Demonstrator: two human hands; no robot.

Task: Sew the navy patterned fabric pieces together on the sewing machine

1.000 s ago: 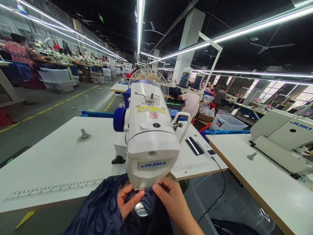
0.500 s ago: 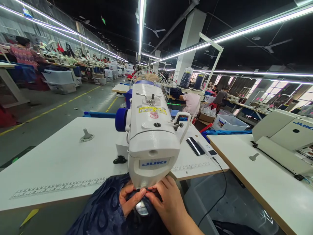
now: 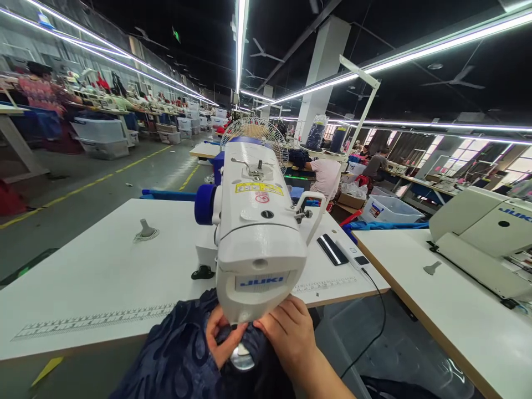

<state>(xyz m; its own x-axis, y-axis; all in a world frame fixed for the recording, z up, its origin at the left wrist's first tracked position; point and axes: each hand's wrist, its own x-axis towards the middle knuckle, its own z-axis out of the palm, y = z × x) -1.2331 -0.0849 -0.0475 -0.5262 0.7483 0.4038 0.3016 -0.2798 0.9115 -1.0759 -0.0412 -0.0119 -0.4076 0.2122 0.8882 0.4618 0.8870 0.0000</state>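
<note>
A white sewing machine (image 3: 261,238) with a blue handwheel stands in front of me, its head over my hands. Dark navy patterned fabric (image 3: 174,349) is bunched beneath the head and hangs toward me on the left. My left hand (image 3: 222,341) pinches the fabric between thumb and fingers just below the needle area. My right hand (image 3: 291,332) is closed on the same fabric at the right of the head, its fingertips partly hidden. A shiny rounded metal part (image 3: 241,359) shows between the hands. The needle itself is hidden by the machine head.
A white table (image 3: 95,277) with a printed ruler extends left. On the right part lie a dark phone (image 3: 332,249) and a white cabled device (image 3: 353,254). A clear plastic bin (image 3: 374,338) sits below. Another machine (image 3: 482,238) stands right; people work farther off.
My right hand has shifted slightly, its thumb now tucked out of sight and its back turned more toward me. My left hand stays nearly in place, still pinching the fabric.
</note>
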